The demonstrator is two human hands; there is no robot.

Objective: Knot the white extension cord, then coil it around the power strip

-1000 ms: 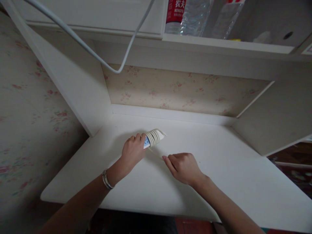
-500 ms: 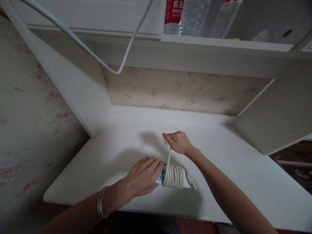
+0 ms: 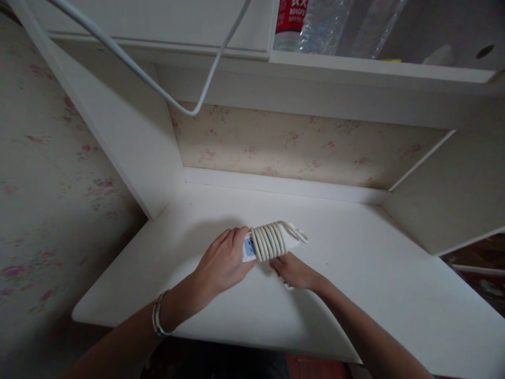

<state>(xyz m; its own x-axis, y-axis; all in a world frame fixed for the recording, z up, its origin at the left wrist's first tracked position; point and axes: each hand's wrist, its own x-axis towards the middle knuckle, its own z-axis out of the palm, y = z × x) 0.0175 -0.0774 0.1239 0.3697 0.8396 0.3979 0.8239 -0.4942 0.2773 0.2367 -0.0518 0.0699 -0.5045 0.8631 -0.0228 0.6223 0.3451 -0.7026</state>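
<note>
A white power strip (image 3: pixel 249 246) with a blue patch on its face is held just above the white desk (image 3: pixel 366 279), its white cord (image 3: pixel 270 241) wound round it in several tight turns. My left hand (image 3: pixel 223 261) is closed on the strip's left end. Just below the coil, my right hand (image 3: pixel 294 272) is closed on the cord's loose end, a bit of which shows under its fingers. A loose loop of cord sticks out past the coil's right side.
A white cable (image 3: pixel 165 95) hangs in a loop from above at the back left. Plastic water bottles (image 3: pixel 311 26) stand on the shelf over the desk. White side panels close the alcove left and right; flowered wallpaper covers the back.
The strip has moved back up and away from the desk's front edge with my left hand. My right hand came from above the coil down under it, carrying the cord round.
</note>
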